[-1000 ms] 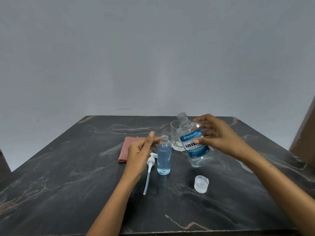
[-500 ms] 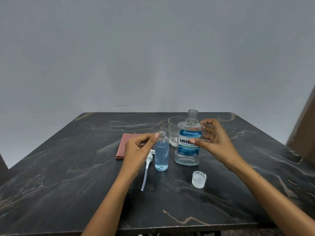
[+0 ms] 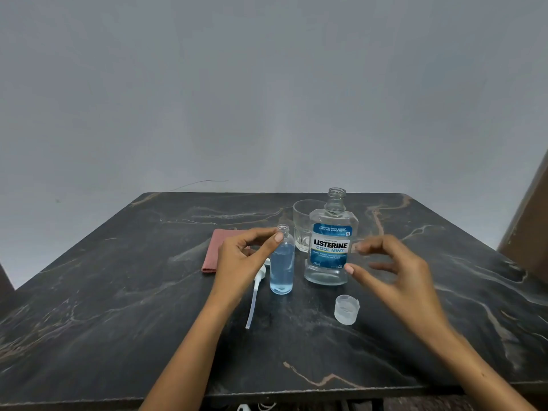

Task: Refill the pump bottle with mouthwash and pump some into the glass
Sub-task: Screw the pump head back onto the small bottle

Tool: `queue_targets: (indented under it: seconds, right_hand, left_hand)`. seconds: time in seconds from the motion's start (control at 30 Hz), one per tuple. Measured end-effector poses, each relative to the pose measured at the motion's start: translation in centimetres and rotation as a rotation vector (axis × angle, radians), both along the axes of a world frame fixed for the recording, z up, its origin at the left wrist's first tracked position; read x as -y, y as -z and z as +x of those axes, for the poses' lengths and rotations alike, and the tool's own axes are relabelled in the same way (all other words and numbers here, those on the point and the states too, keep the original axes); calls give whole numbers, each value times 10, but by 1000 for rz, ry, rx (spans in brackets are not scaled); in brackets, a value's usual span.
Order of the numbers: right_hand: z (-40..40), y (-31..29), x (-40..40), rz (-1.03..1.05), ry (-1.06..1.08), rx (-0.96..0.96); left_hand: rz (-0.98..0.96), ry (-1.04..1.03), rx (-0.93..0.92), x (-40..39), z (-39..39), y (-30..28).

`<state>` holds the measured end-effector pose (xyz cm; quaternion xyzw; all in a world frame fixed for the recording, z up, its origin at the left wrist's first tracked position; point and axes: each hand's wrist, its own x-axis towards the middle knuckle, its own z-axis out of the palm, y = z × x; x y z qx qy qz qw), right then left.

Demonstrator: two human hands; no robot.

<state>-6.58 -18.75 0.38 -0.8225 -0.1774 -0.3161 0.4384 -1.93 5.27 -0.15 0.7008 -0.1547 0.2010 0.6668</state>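
The small pump bottle (image 3: 281, 262) stands upright on the dark marble surface (image 3: 118, 292), its long axis vertical and its open neck pointing up; it is filled with blue liquid up to about the shoulder. The left hand (image 3: 243, 256) is just beside it on the left, and the tip of the thumb and one of the fingers (image 3: 278, 237) pinch the neck near the rim. The Listerine mouthwash bottle (image 3: 330, 247) stands upright too, just right of the pump bottle, uncapped, with the label facing the camera. The right hand (image 3: 391, 271) is near its right side, with the fingers spread and slightly bent, holding nothing and apart from the bottle. The glass (image 3: 302, 226) stands behind the mouthwash bottle, partly hidden by it. The white pump head (image 3: 256, 289) lies on the surface left of the pump bottle, its tube pointing toward the near edge. The clear cap (image 3: 346, 310) lies in front of the mouthwash bottle. A folded reddish cloth (image 3: 213, 250) lies behind the left hand.
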Motion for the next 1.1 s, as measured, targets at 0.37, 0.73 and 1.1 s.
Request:
queue_targets:
  seconds: [0.37, 0.73, 1.1]
  right_hand:
    - [-28, 17, -8, -475, 190, -220]
    - [-12, 16, -22, -447, 163, -287]
    - [-7, 15, -28, -457, 170, -277]
  left_hand:
    - [59, -36, 14, -1, 0, 2]
    - [81, -57, 13, -2, 3, 4]
    - [88, -64, 18, -1, 2, 4]
